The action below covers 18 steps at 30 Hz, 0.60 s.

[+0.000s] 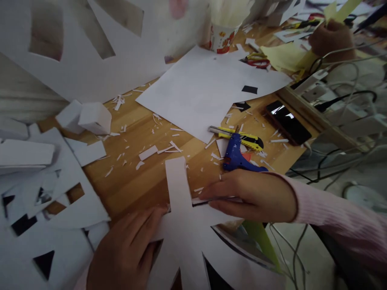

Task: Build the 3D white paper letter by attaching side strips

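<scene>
A white cut-out board (187,229) with a narrow upright strip and dark openings lies at the bottom centre, near the table's front edge. My left hand (127,245) grips its left side, fingers pressed together by the foot of the strip. On the right side, my right hand (242,195) has its fingers closed on the board's edge, where a thin dark line shows. Just beyond my right hand are a blue glue gun (234,155) and a yellow utility knife (250,141) with its blade out. The undersides of both hands are hidden.
A large white sheet (193,92), a phone (288,121), a paper cup (222,38) and red-handled scissors (258,62) lie beyond. Cut boards (69,201) and white boxes (95,117) are at left. Another person's hand (332,40) holds yellow paper. Cables hang at right.
</scene>
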Motion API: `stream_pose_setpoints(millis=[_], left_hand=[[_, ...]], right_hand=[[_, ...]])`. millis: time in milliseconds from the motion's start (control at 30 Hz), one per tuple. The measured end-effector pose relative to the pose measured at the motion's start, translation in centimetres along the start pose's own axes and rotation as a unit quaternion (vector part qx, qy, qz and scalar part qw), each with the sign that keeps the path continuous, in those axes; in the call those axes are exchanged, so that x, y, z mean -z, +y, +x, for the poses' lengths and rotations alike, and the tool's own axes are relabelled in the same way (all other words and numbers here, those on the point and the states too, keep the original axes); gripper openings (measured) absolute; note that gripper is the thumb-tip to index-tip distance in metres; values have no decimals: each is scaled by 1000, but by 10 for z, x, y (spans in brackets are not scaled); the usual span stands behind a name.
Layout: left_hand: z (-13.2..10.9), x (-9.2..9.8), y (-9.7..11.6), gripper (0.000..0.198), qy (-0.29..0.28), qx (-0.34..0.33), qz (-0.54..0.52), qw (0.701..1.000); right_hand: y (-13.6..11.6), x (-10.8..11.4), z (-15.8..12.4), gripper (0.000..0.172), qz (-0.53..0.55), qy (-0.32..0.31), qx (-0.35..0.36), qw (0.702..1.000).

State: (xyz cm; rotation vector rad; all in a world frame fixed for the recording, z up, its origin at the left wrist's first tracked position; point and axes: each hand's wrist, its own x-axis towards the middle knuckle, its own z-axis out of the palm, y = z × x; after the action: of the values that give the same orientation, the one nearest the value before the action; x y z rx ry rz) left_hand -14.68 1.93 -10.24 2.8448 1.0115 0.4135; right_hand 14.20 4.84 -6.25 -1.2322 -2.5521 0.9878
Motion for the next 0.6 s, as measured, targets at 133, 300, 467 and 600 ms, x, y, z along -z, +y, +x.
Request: stream_pose_setpoints(millis=[133,300,467,600], left_hand=[[-2,-4,0,36,16,22,-29,999],[-7,-4,-6,35,29,26,-37,999],[-16,-7,-16,41,27,2,-4,1000],[-19,-14,-21,49,31,-2,3,1000]], right_hand=[[-2,11,1,29,6,-16,10,1000],[-6,24,-25,21,-105,143,-74,981],[23,8,-62,31,-189,311,-277,889],[58,-23,-69,28,-102,301,-294,901]])
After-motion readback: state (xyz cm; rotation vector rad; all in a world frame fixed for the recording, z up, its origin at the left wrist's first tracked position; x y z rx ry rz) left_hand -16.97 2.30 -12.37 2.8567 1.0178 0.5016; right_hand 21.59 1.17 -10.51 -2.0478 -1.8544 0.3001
